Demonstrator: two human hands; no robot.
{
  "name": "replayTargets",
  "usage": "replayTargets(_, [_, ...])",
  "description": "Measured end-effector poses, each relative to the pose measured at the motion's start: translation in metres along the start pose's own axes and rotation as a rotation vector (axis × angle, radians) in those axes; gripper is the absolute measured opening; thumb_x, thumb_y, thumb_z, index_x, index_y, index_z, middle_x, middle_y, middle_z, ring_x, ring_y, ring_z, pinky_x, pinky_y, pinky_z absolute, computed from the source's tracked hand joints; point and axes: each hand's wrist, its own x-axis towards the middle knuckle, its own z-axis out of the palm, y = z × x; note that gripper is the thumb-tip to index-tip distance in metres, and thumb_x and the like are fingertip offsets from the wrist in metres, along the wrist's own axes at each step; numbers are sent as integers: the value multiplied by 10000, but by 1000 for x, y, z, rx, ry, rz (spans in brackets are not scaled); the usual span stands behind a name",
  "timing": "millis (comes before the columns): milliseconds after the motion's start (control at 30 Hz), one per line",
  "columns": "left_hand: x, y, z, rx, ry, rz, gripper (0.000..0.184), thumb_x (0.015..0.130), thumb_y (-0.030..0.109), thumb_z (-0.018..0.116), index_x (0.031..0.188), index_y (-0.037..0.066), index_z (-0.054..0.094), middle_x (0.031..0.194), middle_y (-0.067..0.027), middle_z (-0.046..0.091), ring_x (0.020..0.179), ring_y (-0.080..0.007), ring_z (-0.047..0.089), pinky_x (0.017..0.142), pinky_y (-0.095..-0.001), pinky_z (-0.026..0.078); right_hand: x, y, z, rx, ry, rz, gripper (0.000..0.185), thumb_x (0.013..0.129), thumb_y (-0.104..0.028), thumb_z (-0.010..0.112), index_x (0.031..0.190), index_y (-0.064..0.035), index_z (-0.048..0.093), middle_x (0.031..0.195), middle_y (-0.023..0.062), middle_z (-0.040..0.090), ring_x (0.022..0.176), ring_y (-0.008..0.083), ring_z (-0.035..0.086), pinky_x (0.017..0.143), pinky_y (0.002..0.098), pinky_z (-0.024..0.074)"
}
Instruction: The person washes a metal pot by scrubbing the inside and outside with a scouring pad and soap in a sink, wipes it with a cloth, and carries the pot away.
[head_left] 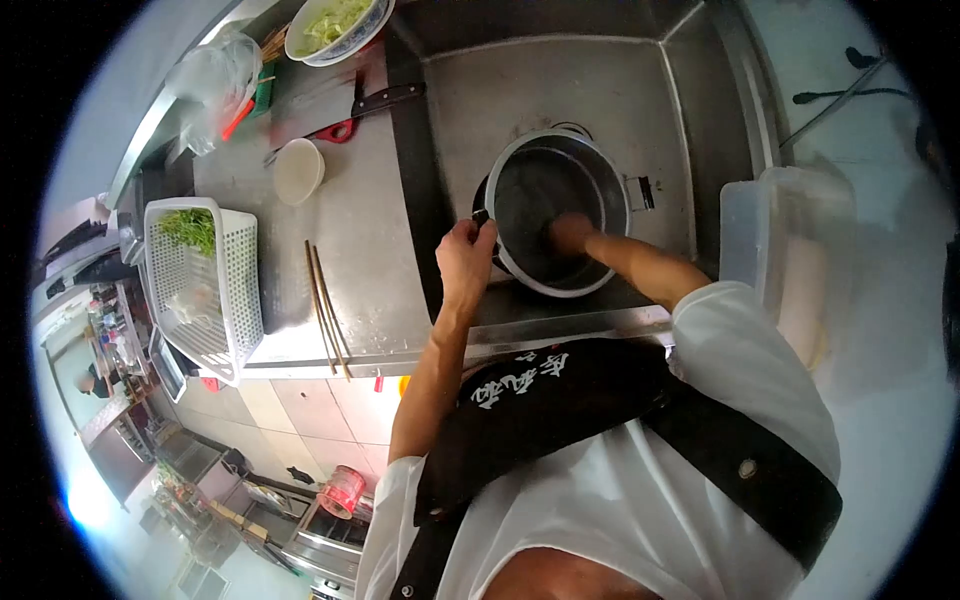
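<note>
A deep metal pot [612, 188] stands in a stainless steel sink [560, 75]. My left hand [467, 262] is at its left side, with the fingers closed on the dark side handle at the rim. My right hand [571, 235] reaches down inside the pot, near the middle of its dark interior. Its fingers are hidden, and whether they hold anything does not show. Another handle sticks out from the pot's right side.
On the counter left of the sink lie a cleaver [318, 112], a small pale bowl [299, 171], chopsticks [325, 305] and a white basket [240, 270] with greens. A bowl of cut vegetables [345, 45] stands at the back. A clear plastic bin [745, 225] is at right.
</note>
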Motion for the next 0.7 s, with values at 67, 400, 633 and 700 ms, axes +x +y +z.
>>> replayTargets(67, [-1,7,-3,-6,-21,-14,338,782,285,612,749,-50,576,638,-203,569,587,-324,574,586,-373,447,3,21,-16,110,204,102,262,821,-254,538,950,-55,649,969,161,633,873,296,621,742,396,494])
replayTargets(400, [5,-7,3,-51,15,44,326,781,270,617,749,-51,569,626,-186,568,555,-290,552,569,-361,441,34,-28,4,843,-62,121,511,829,-352,543,1236,-43,515,1313,177,457,1217,304,425,978,420,359])
replayTargets(633, [-1,-2,1,-71,-16,-21,340,776,281,630,751,-51,563,621,-152,567,549,-214,535,561,-334,435,32,24,-104,-548,156,-265,168,771,-172,570,869,-115,694,1028,80,614,916,273,575,784,399,429])
replayTargets(700, [1,-1,-2,-65,4,18,346,778,289,626,757,-51,568,624,-152,567,555,-226,534,569,-339,437,36,40,-106,-571,287,-316,156,746,-178,578,842,-124,689,969,81,617,912,269,566,766,405,429])
